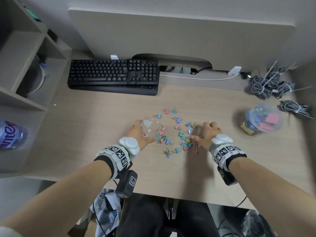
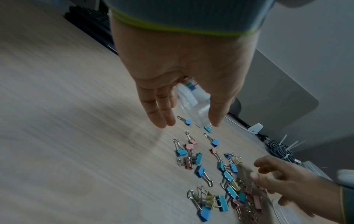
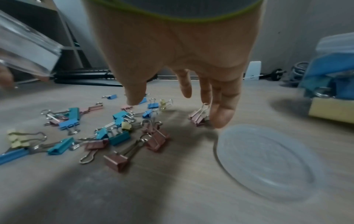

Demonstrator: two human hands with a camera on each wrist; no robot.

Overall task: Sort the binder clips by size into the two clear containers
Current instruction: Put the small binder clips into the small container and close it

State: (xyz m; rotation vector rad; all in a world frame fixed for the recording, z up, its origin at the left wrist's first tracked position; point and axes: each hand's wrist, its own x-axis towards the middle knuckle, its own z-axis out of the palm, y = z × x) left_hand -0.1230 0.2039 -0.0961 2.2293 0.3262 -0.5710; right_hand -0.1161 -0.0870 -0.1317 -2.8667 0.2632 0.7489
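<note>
Several small binder clips (image 1: 172,134) in blue, teal, pink and gold lie scattered mid-desk. My left hand (image 1: 144,132) grips an empty clear container (image 1: 150,125), tilted, at the left edge of the pile; the left wrist view shows that container (image 2: 193,104) between thumb and fingers. My right hand (image 1: 200,131) hovers over the pile's right side, fingers spread and holding nothing. In the right wrist view its fingertips (image 3: 220,119) reach the desk beside a pink clip (image 3: 198,119). A second clear container (image 1: 261,119) holding large clips stands at the right.
A clear lid (image 3: 266,162) lies flat on the desk just right of my right hand. A black keyboard (image 1: 112,76) sits behind the pile. Bundled grey cables (image 1: 270,84) lie at the back right. Shelving (image 1: 25,65) and a water bottle (image 1: 10,135) are at the left.
</note>
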